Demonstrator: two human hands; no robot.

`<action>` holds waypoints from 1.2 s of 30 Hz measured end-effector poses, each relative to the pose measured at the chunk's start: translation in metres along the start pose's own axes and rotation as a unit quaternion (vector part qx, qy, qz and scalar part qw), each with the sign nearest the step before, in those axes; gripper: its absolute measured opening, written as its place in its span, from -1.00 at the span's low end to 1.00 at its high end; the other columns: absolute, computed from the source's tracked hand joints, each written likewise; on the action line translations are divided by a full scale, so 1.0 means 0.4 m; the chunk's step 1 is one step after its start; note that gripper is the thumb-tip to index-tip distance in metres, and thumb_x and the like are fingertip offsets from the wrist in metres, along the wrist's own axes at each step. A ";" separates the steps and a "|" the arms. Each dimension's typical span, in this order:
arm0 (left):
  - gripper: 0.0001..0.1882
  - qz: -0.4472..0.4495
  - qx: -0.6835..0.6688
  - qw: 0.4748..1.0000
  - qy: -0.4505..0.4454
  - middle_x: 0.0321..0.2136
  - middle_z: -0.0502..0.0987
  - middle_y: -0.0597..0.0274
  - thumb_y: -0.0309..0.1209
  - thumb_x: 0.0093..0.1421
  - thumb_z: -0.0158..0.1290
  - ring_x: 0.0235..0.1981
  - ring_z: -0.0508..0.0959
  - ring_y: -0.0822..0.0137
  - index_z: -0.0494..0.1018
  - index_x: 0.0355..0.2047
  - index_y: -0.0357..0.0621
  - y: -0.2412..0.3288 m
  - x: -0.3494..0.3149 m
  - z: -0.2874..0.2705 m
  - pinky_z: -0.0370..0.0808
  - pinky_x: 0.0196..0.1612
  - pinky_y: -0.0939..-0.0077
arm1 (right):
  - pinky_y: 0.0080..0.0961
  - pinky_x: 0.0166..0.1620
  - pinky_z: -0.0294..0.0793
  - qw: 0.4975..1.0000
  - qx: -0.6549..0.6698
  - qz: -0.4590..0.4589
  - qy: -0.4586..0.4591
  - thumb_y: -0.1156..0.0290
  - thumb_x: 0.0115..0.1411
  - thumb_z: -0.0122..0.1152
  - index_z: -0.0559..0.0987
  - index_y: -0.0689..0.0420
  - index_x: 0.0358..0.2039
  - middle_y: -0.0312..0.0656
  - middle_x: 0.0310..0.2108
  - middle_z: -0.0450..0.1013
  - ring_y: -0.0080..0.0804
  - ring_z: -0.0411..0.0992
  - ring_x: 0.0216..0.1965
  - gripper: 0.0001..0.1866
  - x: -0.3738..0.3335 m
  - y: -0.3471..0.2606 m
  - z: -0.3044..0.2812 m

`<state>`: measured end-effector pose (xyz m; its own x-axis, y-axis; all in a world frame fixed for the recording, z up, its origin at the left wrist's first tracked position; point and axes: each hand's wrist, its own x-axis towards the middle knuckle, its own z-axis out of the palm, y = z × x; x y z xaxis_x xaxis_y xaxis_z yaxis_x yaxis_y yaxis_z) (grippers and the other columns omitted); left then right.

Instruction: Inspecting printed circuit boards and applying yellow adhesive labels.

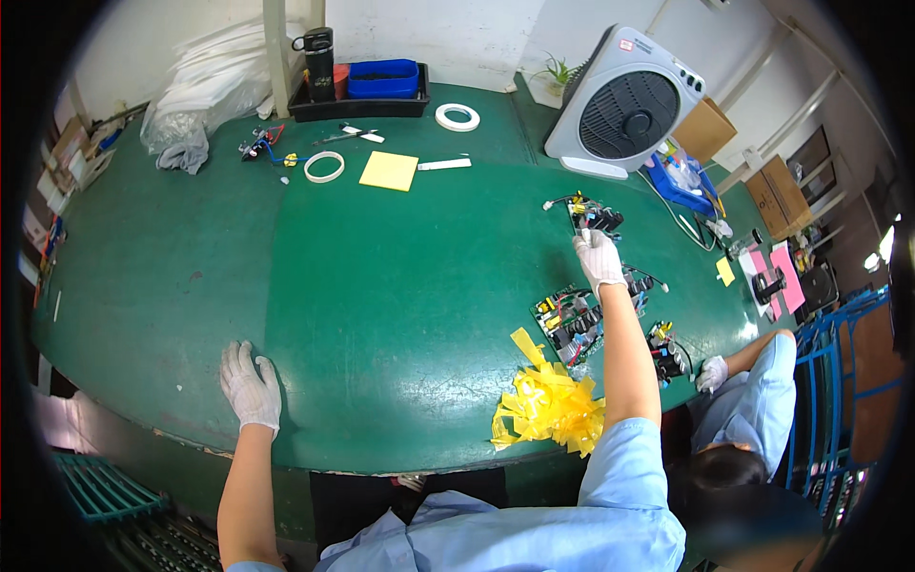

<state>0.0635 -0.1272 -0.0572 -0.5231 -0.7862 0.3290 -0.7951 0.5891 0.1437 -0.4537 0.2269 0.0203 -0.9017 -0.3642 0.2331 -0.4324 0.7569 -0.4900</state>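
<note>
The person is leaning across a green work table (381,286), and the right hand (599,259), gloved in white, is reaching far forward toward a circuit board (593,217) with black parts and loose wire leads that is lying alone on the mat, well apart from the near edge. The glove is covering the board's near end; whether the fingers are pinching it or only arriving over it cannot be told from this view. The left hand (251,386), also gloved, is resting flat with fingers spread on the table near its front edge, holding nothing and bracing the body during the long reach. To do this pickup well, the fingers should be taking the board by its edges rather than by the tall components or the leads, and lifting it clear before drawing it back, since more circuit boards (574,322) are lying directly under the extended forearm and a dragged wire could be snagging them. A heap of yellow tape strips (550,405) is sitting at the table edge beside the right elbow, so the return path should be passing above it. A second person's gloved hand (710,374) is working on another board (667,351) just to the right; keeping the arm clear of that zone is advisable
</note>
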 end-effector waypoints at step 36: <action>-0.53 -0.137 -0.150 0.979 0.022 0.11 0.37 -0.14 -0.15 0.15 -0.05 0.26 0.23 -0.08 0.49 -0.10 -0.29 0.042 -0.019 -0.066 0.04 0.36 0.02 | -0.44 -0.06 0.36 0.839 0.413 -0.262 -0.240 0.11 0.45 -0.29 0.37 0.19 0.18 -0.19 -0.21 0.34 -0.42 0.31 -0.22 -0.49 -0.481 -0.708 0.312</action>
<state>0.0624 -0.1063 -0.0326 -0.2835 -0.9177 0.2784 -0.7742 0.3903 0.4982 -0.1576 0.0149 0.0091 -0.3977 -0.8564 0.3294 -0.4413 -0.1362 -0.8870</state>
